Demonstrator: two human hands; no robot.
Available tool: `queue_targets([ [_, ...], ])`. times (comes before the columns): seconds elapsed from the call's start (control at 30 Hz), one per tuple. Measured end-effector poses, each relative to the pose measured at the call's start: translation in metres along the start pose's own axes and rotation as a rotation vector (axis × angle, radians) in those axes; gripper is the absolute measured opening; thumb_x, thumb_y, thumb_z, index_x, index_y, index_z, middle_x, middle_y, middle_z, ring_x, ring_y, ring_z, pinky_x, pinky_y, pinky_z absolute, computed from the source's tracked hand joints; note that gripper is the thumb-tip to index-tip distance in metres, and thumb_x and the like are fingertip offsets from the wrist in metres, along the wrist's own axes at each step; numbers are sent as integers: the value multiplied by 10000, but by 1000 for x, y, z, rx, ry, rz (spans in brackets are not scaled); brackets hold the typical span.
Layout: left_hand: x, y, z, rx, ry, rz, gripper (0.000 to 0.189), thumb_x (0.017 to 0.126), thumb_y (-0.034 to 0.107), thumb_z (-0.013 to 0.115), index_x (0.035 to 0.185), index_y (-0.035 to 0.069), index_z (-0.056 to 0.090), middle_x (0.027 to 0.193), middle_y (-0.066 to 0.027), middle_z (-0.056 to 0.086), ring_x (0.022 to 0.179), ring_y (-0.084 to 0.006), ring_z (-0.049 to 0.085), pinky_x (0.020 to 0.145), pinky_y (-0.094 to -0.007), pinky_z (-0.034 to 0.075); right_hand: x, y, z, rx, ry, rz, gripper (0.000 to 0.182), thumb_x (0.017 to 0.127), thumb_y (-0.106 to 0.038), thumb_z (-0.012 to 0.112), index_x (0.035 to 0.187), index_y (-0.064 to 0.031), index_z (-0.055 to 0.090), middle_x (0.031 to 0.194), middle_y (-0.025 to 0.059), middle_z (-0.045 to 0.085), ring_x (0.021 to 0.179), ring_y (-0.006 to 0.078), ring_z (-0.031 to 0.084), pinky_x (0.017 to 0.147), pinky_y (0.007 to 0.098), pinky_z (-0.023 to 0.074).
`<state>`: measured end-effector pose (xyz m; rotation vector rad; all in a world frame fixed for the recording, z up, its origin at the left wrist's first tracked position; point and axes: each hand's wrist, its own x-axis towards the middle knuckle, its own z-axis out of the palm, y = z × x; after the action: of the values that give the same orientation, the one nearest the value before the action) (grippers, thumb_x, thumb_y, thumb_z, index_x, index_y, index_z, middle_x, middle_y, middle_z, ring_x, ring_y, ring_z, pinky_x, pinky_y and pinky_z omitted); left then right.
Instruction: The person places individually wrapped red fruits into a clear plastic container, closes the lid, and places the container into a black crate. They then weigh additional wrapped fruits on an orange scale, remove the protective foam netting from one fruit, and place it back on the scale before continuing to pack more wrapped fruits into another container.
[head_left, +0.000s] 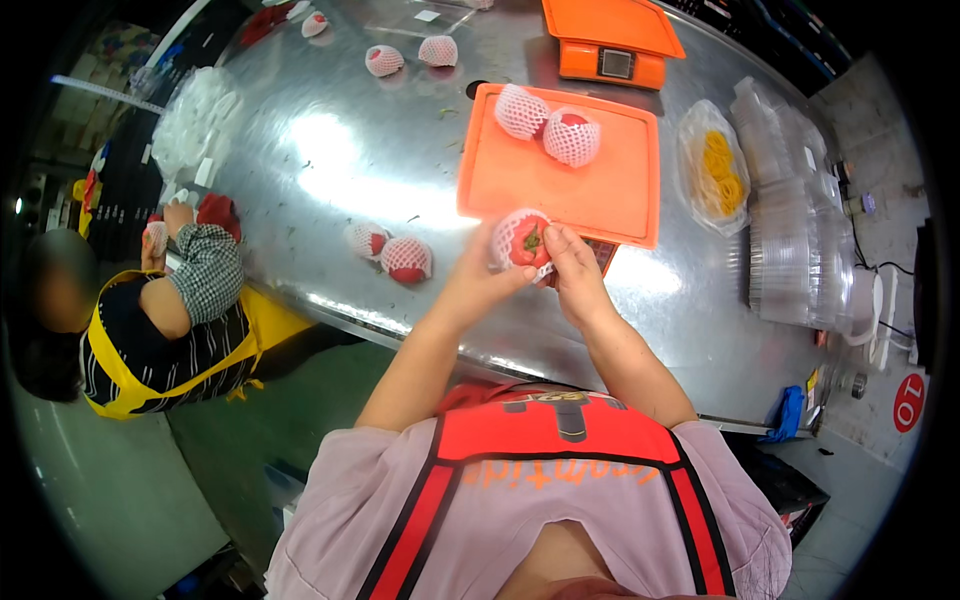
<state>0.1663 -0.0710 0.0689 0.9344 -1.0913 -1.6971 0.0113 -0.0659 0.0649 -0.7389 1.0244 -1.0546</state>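
Observation:
Between my two hands is a red tomato (527, 238) with a green calyx, wrapped in a white foam net sleeve. My left hand (484, 262) cups its left side, the thumb along the lower edge. On the right, my right hand (574, 270) grips the sleeve's rim, thumb near the calyx. The tomato hangs over the near edge of the orange weighing-scale tray (555, 195). Two netted tomatoes, one at left (521, 112) and one at right (572, 139), lie on that tray. Left of my hands, two more netted tomatoes (406, 259) rest on the steel table.
A second orange scale (615, 37) stands at the back. To the right are a plastic bag of yellow rubber bands (716, 172) and stacked clear plastic containers (799, 251). A co-worker (180, 322) in a yellow apron handles a netted fruit at left, near a clear plastic bag (196, 124).

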Motion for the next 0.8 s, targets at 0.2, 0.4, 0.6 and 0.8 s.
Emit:
queue_targets([
  [0.2,-11,-4,-11,-399,-135,-169,673,742,176,710,1306,56,363,1218,-67,492,1132,-191,496,950,-353,413,1,11,-1,-76,31,31,331,916,-368,521,1035,-63,567,835,-5,597,699,52,526,541,195,402],
  [0.4,-31,-19,-15,-622,11,-111,619,741,218,712,1262,96,401,1170,-42,516,1093,-199,518,923,-367,434,3,35,11,-110,-42,75,243,903,-269,561,1017,-55,575,837,-2,600,684,49,524,546,193,418],
  [0.6,-55,-32,-37,-603,32,-61,569,740,200,720,1222,114,430,1126,-33,534,1072,-196,524,914,-365,436,4,57,27,-147,-140,106,209,909,-226,549,1019,-50,573,763,6,595,603,54,519,532,200,424],
  [0.8,-70,-45,-57,-547,359,77,515,760,149,694,1211,97,450,1117,-40,545,1056,-187,530,914,-355,432,3,79,42,-276,-250,230,203,907,-188,540,1054,-49,559,758,-4,568,648,62,523,568,203,436],
])
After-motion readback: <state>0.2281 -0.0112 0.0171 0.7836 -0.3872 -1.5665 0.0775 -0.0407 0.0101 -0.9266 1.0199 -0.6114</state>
